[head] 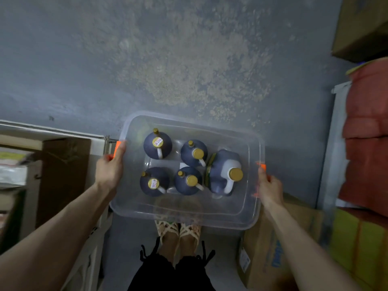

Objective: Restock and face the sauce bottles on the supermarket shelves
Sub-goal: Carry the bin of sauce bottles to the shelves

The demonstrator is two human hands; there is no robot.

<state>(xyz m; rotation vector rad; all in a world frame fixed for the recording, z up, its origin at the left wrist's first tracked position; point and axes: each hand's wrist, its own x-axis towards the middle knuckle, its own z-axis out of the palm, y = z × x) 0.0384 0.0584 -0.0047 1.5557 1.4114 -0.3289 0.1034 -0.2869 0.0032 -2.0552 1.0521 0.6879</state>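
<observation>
sauce bottles | five, dark, gold-capped | in clear tub (one larger)

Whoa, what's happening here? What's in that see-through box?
A person is holding a clear plastic tub over the grey floor. Their left hand grips one end and their right hand grips the other, at the orange handles. Inside stand five dark sauce bottles with gold caps: four smaller bottles and one bigger bottle at the right end. None has been taken out yet.
</observation>
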